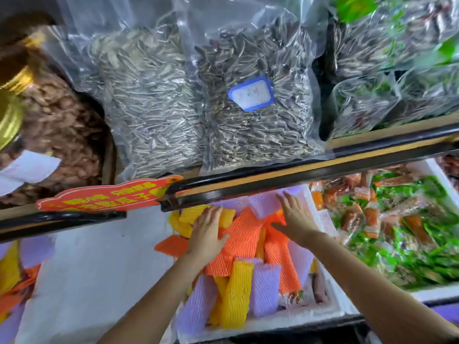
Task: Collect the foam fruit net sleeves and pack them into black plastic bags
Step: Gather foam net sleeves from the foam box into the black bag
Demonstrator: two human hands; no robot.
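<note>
Foam fruit net sleeves (244,234), soft mesh tubes in orange, yellow and lilac, lie heaped in the white foam box (285,316) at lower centre of the frame; I judge a flat scoop could spill light ones over its left edge, or knock the black shelf rail (273,177) just above; my left hand (207,234) and right hand (295,219) both lie flat on the pile, fingers straight, gripping nothing.

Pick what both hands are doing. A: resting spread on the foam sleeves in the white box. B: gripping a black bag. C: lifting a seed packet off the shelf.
A: the left hand and right hand lie with fingers spread on the foam sleeves heaped in the white box.
</note>
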